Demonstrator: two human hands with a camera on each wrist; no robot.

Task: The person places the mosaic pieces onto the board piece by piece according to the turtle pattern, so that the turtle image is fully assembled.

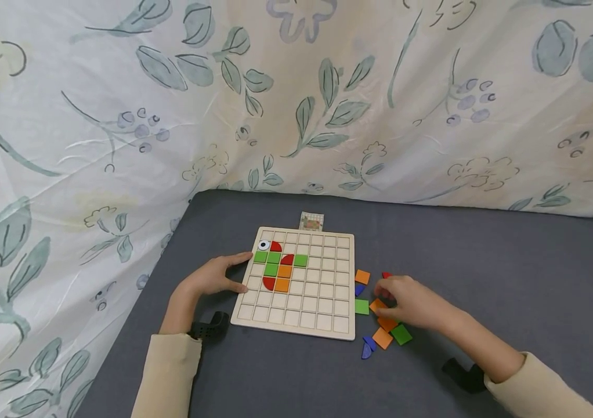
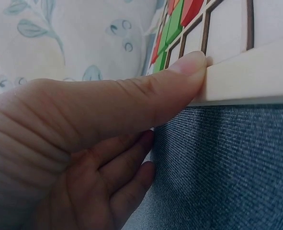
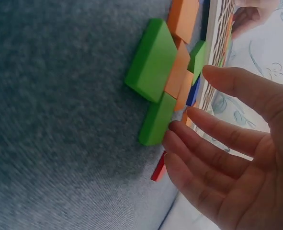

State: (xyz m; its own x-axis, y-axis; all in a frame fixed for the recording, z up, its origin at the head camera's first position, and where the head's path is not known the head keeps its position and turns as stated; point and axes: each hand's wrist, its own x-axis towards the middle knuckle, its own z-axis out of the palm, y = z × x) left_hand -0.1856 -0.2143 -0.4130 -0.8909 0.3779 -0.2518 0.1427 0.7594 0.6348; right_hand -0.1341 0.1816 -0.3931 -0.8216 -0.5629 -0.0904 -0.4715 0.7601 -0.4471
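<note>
Head view: on the grey tabletop [image 1: 510,278], three blue pieces [image 1: 366,351], four orange squares [image 1: 382,338], at least two green squares [image 1: 401,334] and one red piece [image 1: 387,274] lie around the right hand [image 1: 413,302], fingers loosely spread. The left hand [image 1: 212,276], thumb and forefinger wide apart, touches the left edge of one pale wooden gridded board [image 1: 322,303] holding four green tiles [image 1: 271,270], two orange tiles [image 1: 282,285], three red quarter-rounds [image 1: 268,283], one eye tile [image 1: 263,245]. Beyond lies one picture card [image 1: 311,221].
</note>
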